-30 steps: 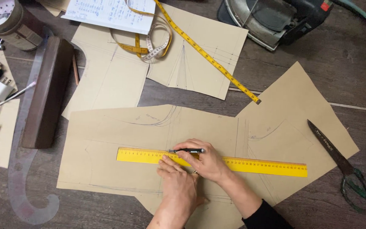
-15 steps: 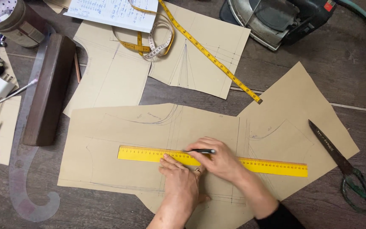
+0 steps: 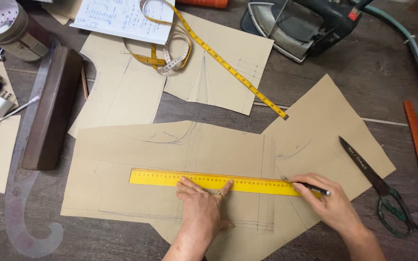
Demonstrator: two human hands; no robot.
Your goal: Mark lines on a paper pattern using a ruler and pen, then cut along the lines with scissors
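- Two hands on brown pattern paper [image 3: 136, 159]: left hand [image 3: 200, 205] spread, pressing the yellow ruler [image 3: 170, 178] flat.
- Right hand [image 3: 332, 205] pinches a pen [image 3: 315, 189] at the ruler's right end.
- Scissors [image 3: 378, 186] lie just right.

Scissors [image 3: 380, 195], iron [image 3: 298, 24], tape measure [image 3: 209, 48]

My left hand [image 3: 200, 205] presses the ruler [image 3: 218, 181] lying on the paper pattern [image 3: 136, 159]; scissors [image 3: 380, 191] lie right of the ruler, the tape measure [image 3: 209, 48] behind it.

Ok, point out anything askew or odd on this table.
Nothing damaged or spilled. The yellow tape measure sprawls loosely across the upper paper pieces, and the scissors lie with their blades on the paper's edge.
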